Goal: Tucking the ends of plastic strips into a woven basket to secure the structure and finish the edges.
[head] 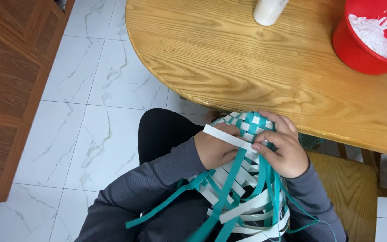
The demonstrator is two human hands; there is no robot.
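Held over the lap near the bench [229,67]: light, springy half-woven basket [242,179] of teal and white strips, left hand [216,148] and right hand [283,150] fingers pinching one white strip [229,136], probably best gripped at the woven crown.

The red bowl [372,45] and the white bottle [268,10] are getting cut off at the top edge. The left hand [215,148] is hiding behind the woven strips [242,188].

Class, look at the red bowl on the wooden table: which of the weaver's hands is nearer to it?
Right. The right hand grips the woven strips nearer the red bowl; the left hand sits farther away, on the weaving's other side.
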